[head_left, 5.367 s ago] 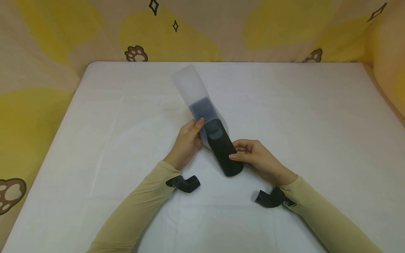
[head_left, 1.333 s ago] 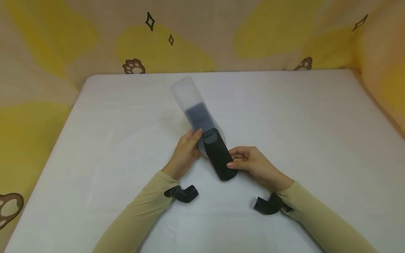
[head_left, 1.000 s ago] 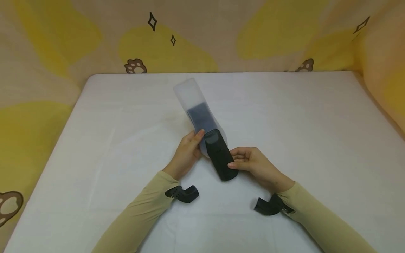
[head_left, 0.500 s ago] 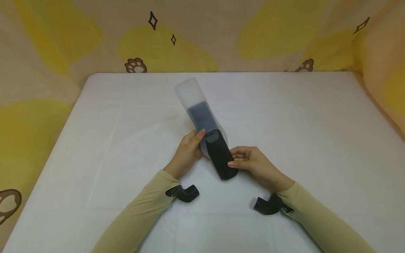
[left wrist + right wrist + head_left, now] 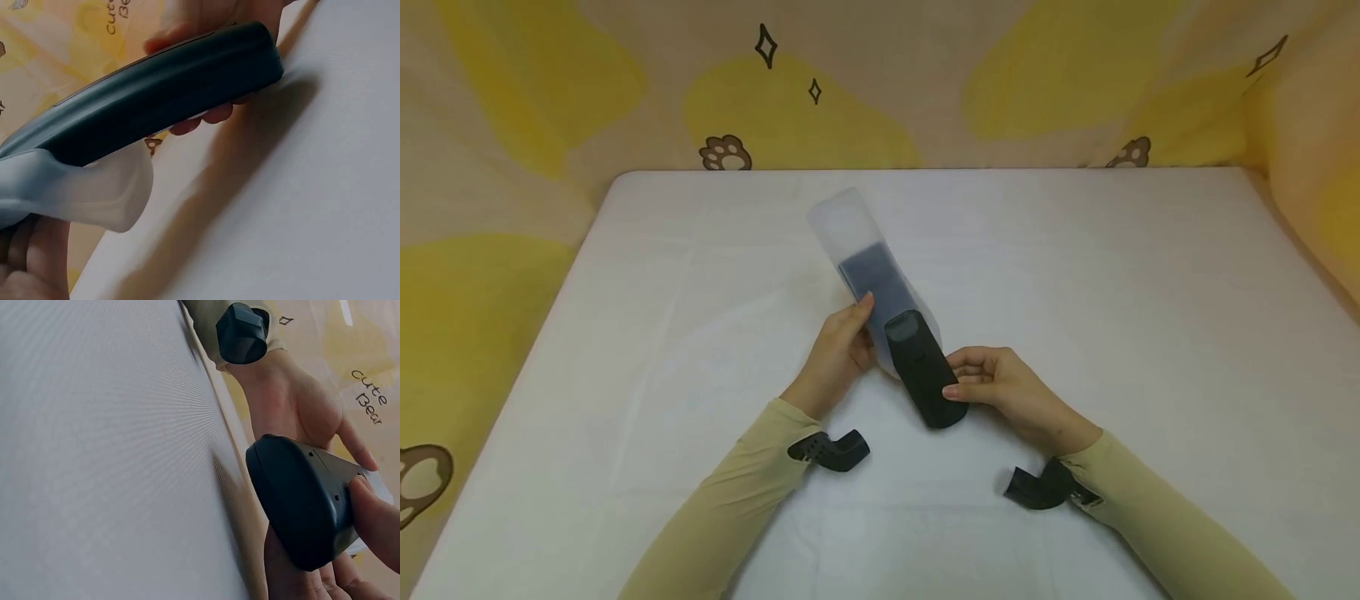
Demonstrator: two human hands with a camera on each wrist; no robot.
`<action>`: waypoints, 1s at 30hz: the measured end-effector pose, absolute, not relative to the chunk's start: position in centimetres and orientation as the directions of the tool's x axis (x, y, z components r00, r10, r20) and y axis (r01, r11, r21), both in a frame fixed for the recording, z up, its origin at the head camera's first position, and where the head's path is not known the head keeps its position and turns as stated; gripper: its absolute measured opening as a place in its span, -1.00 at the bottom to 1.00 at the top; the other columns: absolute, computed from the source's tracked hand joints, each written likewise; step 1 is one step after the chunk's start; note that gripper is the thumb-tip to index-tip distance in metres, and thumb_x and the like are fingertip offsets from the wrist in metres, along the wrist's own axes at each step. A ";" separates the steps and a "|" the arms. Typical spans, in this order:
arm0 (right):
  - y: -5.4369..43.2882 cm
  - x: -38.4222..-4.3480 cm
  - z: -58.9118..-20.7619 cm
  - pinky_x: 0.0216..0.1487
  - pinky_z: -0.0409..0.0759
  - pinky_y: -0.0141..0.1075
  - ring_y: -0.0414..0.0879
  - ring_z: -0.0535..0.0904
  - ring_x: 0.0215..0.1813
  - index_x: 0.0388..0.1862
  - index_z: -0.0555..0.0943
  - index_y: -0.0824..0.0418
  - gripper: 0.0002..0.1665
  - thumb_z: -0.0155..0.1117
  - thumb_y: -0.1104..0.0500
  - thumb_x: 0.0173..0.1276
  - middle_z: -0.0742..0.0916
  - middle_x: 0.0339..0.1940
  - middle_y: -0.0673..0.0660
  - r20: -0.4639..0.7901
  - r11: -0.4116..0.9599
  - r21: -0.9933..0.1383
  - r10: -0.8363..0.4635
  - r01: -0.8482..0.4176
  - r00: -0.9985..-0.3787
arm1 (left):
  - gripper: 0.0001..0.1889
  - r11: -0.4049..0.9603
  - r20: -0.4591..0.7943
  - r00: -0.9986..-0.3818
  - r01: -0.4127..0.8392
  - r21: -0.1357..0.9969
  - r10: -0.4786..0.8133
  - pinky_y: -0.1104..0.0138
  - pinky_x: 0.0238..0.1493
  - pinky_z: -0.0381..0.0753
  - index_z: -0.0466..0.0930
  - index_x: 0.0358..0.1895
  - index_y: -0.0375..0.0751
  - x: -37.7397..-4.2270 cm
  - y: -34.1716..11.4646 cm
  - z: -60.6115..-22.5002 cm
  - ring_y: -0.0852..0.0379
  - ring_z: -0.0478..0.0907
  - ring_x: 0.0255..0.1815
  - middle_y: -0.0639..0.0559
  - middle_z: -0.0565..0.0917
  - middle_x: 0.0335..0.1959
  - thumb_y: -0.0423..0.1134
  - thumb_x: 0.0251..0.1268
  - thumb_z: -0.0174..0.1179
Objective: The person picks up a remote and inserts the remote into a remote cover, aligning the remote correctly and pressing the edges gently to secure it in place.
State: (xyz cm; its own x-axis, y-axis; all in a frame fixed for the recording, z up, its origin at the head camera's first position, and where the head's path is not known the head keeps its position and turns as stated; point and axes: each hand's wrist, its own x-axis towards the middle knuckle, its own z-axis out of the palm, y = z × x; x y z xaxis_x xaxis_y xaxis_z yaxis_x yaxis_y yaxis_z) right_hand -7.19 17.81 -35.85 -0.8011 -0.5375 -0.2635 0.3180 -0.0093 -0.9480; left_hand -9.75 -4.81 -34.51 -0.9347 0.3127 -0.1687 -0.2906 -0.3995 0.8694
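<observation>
Left hand (image 5: 831, 358) pinches a translucent, frosted plastic cover (image 5: 844, 218) by its side edge, thumb on top; right hand (image 5: 1000, 383) grips a black, elongated, round-cornered device (image 5: 925, 375) near its lower end, thumb and fingers closed on the edge. Device sits slantwise between the hands, held just above the white tabletop (image 5: 1112, 292); bare half toward the right hand, far part apparently inside the cover beside the left thumb. Cover runs on past the left hand, away from the body.

Handling, my read: device is rigid, fairly light, smooth, so could slip; best held across the two long edges at the bare end, where the right hand is. Cover looks thin and bendy, probably clings or creases; hold its lip lightly, don't squeeze flat.
</observation>
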 end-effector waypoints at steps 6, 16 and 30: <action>17.9 -7.2 -35.7 -0.16 0.60 -0.36 -0.18 0.65 -0.25 -0.04 0.50 0.51 -0.65 0.28 0.41 0.20 0.73 -0.30 0.08 -0.248 -0.026 -0.949 -0.558 0.315 -0.792 | -0.80 -0.379 -0.192 -0.948 -0.281 0.882 0.255 0.43 -0.26 0.49 0.43 -0.16 -0.27 -10.0 -4.9 -34.5 0.26 0.51 -0.31 0.09 0.58 -0.31 -0.21 0.49 -0.12; 17.8 -7.2 -35.8 -0.14 0.60 -0.34 -0.16 0.66 -0.21 0.00 0.49 0.55 -0.61 0.29 0.40 0.20 0.73 -0.25 0.10 -0.258 -0.021 -0.947 -0.542 0.320 -0.800 | -0.85 -0.353 -0.215 -0.957 -0.272 0.895 0.194 0.47 -0.60 0.16 0.48 -0.34 -0.18 -10.0 -4.6 -34.9 0.29 0.18 -0.66 0.16 0.38 -0.68 -0.28 0.42 -0.01; 17.9 -7.1 -36.0 -0.14 0.60 -0.34 -0.15 0.66 -0.21 0.01 0.48 0.57 -0.59 0.29 0.41 0.20 0.73 -0.25 0.11 -0.262 -0.008 -0.950 -0.528 0.313 -0.808 | -0.85 -0.327 -0.187 -0.958 -0.251 0.911 0.217 0.44 -0.68 0.02 0.51 -0.36 -0.15 -9.9 -4.3 -35.3 0.29 0.07 -0.74 0.18 0.29 -0.75 -0.20 0.39 0.08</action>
